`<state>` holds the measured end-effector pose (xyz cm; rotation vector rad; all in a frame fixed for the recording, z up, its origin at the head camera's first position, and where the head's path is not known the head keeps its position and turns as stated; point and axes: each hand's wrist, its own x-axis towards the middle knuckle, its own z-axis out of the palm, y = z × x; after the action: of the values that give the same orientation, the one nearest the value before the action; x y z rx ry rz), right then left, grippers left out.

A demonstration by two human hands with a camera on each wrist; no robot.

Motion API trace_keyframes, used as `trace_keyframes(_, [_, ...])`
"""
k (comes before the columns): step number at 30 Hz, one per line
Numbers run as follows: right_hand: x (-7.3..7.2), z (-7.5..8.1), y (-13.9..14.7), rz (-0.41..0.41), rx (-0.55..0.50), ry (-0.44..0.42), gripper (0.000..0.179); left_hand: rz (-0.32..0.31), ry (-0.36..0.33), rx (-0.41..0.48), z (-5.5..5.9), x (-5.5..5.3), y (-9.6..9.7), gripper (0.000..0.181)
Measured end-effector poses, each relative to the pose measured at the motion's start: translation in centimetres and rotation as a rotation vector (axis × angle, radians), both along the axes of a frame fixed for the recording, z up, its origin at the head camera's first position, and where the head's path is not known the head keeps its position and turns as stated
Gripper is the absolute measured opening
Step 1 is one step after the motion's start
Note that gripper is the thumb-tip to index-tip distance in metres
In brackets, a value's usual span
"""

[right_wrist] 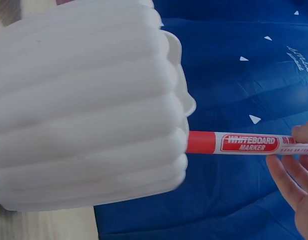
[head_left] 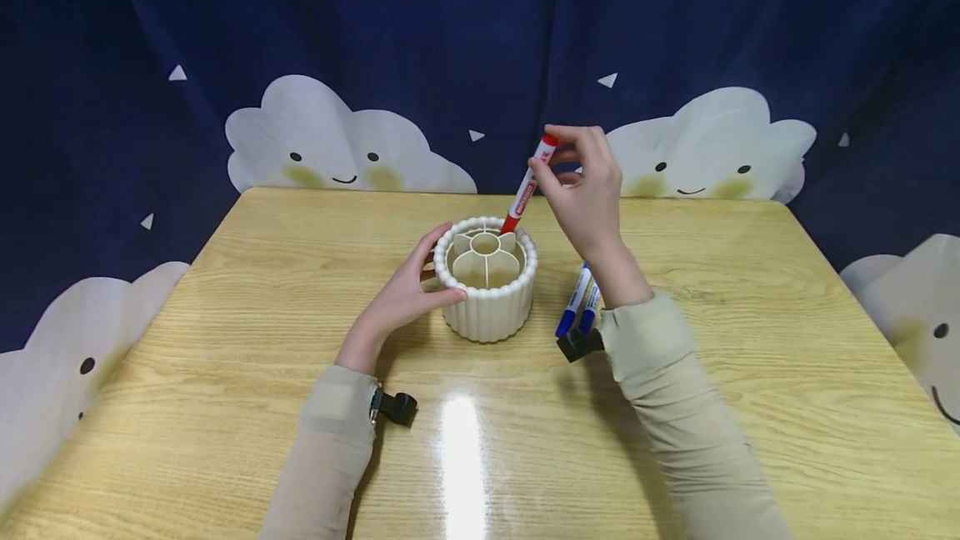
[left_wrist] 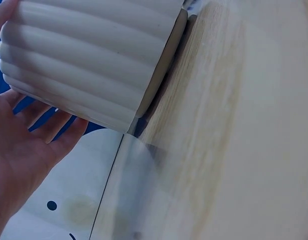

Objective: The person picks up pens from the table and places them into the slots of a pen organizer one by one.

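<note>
A cream fluted pen holder [head_left: 489,315] with a beaded rim and flower-shaped inner dividers stands upright on the table. My left hand [head_left: 405,286] grips its left side, the thumb at the near rim and the fingers round the far side; the left wrist view shows those fingers [left_wrist: 68,135] against the ribbed wall. Above the holder's back right, my right hand [head_left: 588,190] pinches a red-and-white whiteboard marker [head_left: 527,190] near its upper end. The marker [right_wrist: 249,143] slants, and its red lower end dips just inside the rim; the tip is hidden behind the wall.
Two blue-and-white markers [head_left: 573,302] lie side by side on the table right of the holder, partly covered by the right forearm. The wooden table [head_left: 225,315] ends at a dark blue curtain [head_left: 360,23] with clouds. A camera [head_left: 397,408] sits on the left wrist.
</note>
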<state>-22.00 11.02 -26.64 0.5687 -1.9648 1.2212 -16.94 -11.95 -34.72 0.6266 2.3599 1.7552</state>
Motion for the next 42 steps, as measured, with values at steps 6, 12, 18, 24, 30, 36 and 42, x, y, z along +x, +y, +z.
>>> trace_keyframes(6, [0.0, -0.9, -0.3, 0.103, 0.057, -0.041, 0.031, 0.0, 0.01, -0.001, -0.1, -0.1, -0.1, 0.088])
trace_keyframes(12, [0.2, -2.0, -0.2, 0.206, 0.117, -0.121, 0.029, -0.001, 0.015, -0.005, -0.1, 0.0, -0.1, 0.088])
trace_keyframes(18, [-0.1, -3.3, -0.1, 0.273, 0.132, -0.194, 0.025, -0.002, 0.026, -0.003, -0.7, -0.4, -0.1, 0.089])
trace_keyframes(24, [-0.1, -4.5, -0.1, 0.296, 0.113, -0.267, 0.022, 0.007, 0.041, -0.005, -2.7, -1.6, -0.5, 0.09])
trace_keyframes(30, [0.5, -4.7, -0.6, 0.328, 0.088, -0.314, 0.022, 0.006, 0.058, -0.004, -3.1, -1.7, -0.5, 0.09])
trace_keyframes(36, [2.1, -3.4, -1.1, 0.335, 0.133, -0.291, 0.023, 0.003, 0.064, -0.013, -3.1, -1.7, -0.5, 0.09])
trace_keyframes(42, [2.5, -3.1, -0.9, 0.339, 0.146, -0.306, 0.028, 0.006, 0.068, -0.015, -3.1, -1.7, -0.5, 0.09])
